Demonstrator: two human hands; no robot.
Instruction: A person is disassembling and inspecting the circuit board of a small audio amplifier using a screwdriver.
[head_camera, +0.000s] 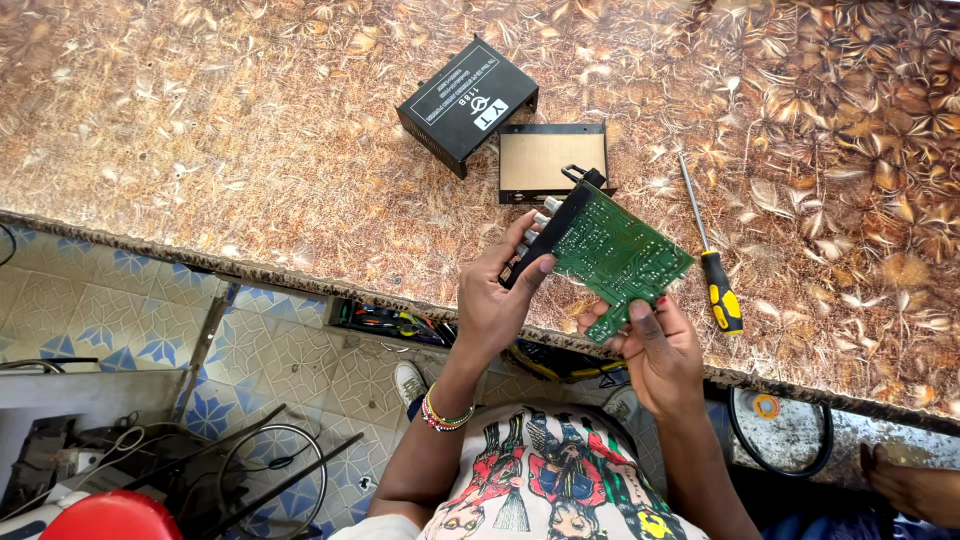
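I hold a green circuit board (615, 252) with a black connector panel along one edge, tilted above the front edge of the brown patterned countertop (250, 130). My left hand (500, 295) grips the black panel end. My right hand (650, 345) pinches the board's near corner. Solder side faces up.
A black metal case cover (467, 103) and an open black case base (551, 162) lie on the counter behind the board. A screwdriver with a yellow and black handle (712, 260) lies to the right. Below the counter are a tiled floor, cables, a tool tray (390, 322) and another person's hand (910, 485).
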